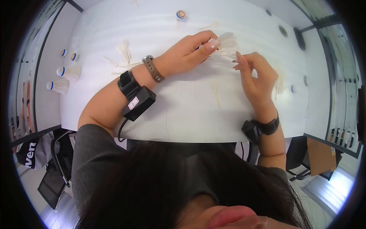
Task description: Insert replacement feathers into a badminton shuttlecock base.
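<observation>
shuttlecock (225,42) sits past mid-table, pinched at its base by our left hand (187,53). from the near edge of the table (183,118), both wrists cross onto bare white top with room to slide. our right hand (257,78) curls loosely, its fingertips at a feather stem; we cannot tell if they grip it. we judge a feather is being seated, and the next move calls for fine aiming. loose feathers (124,49) lie to the left, a cork base (181,14) lies beyond, and the far edge is well apart.
</observation>
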The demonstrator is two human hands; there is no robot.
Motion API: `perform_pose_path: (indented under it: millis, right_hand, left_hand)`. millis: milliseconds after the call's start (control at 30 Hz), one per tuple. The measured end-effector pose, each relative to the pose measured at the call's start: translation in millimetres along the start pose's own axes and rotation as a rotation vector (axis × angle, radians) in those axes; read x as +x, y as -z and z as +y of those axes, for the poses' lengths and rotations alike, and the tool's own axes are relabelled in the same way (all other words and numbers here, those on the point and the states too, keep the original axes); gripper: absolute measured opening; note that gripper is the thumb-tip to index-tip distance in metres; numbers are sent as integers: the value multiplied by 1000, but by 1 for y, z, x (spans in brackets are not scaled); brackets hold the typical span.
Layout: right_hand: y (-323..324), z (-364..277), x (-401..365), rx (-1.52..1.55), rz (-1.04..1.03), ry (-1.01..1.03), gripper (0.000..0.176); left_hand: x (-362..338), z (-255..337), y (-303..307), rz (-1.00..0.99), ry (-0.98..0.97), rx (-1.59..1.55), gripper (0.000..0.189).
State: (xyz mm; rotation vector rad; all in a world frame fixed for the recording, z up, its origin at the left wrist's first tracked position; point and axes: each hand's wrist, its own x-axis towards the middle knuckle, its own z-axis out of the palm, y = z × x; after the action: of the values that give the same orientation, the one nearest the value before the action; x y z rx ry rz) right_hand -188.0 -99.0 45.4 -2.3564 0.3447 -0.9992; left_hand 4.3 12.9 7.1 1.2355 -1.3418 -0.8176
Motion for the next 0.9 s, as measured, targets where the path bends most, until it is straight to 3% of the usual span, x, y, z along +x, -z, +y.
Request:
perform_pose_path:
  millis: [667, 900]
  right_hand:
    - [-7, -4, -4, 16, 3, 66, 13]
    - [-9, -5, -3, 26, -17, 47, 14]
  left_hand:
    - [-1, 10, 1, -84, 73, -98, 41]
    - [-1, 0, 5, -114, 8, -87, 28]
